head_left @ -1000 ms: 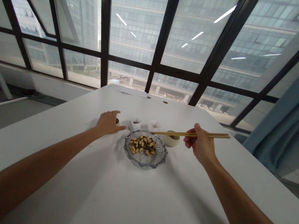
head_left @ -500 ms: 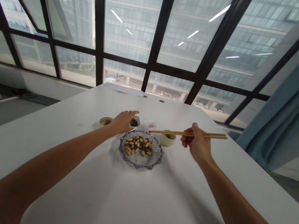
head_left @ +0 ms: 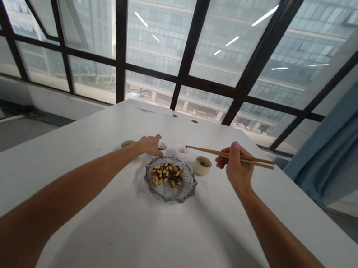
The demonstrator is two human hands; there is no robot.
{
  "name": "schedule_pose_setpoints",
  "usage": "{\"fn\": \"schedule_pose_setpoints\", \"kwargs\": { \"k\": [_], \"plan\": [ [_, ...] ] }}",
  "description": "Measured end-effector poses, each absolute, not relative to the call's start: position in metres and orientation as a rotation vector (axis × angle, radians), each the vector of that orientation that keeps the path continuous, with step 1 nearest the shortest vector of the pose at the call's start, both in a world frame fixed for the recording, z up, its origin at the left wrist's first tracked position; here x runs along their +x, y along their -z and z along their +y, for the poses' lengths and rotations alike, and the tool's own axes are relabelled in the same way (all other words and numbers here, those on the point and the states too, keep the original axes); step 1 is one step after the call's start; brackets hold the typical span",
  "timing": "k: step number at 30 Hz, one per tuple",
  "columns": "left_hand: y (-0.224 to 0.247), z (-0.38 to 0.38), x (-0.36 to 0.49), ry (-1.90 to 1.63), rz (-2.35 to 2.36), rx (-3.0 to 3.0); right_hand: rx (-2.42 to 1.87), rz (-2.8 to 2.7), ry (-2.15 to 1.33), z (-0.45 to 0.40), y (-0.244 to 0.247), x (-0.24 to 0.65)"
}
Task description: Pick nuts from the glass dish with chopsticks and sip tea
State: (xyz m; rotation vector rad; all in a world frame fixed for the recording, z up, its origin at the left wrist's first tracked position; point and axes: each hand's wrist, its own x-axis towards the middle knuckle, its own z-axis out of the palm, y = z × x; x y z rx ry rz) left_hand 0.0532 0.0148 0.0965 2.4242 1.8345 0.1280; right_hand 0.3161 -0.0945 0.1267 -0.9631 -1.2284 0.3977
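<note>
My left hand [head_left: 148,145] grips a small white bowl [head_left: 162,146] from its left side, thumb at the near edge; much of the bowl is hidden. In my right hand [head_left: 238,167] is a pair of wooden chopsticks [head_left: 205,150], pointing left. Their tips are over a second white bowl [head_left: 181,154] with a few pale bits inside, and a tiny dark piece shows at the tips. Nearer me stands a scalloped glass dish [head_left: 168,199] with pistachios [head_left: 163,172] and dark seeds in its far part.
A pale green cup [head_left: 201,167] stands right of the white bowls. Another greenish cup [head_left: 127,143] is partly behind my left forearm. Papers [head_left: 149,107] lie at the far end of the white table [head_left: 106,241], before the windows. A blue curtain [head_left: 346,121] hangs at right.
The chopstick tips have moved from the glass dish's far rim up and slightly right, over the second white bowl. My left hand and its bowl have shifted slightly; the seeds inside are now mostly hidden.
</note>
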Motion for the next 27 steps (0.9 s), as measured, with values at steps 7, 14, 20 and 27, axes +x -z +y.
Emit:
{"fn": "schedule_pose_setpoints", "kwargs": {
  "k": [7, 14, 20, 27],
  "plan": [
    [-0.104, 0.011, 0.135, -0.309, 1.472, 2.717, -1.050, -1.148, -0.296, -0.113, -0.122, 0.368],
    [-0.088, 0.011, 0.194, -0.121, 1.187, 2.875, -1.083, -1.146, -0.261, -0.132, -0.115, 0.394],
    [-0.084, 0.007, 0.193, -0.240, 1.105, 2.995, -1.052, -1.228, -0.262, -0.138, -0.103, 0.399],
    [-0.087, 0.003, 0.193, -0.215, 1.124, 2.969, -1.262, -1.744, -0.147, -0.127, -0.088, 0.397]
  ]
}}
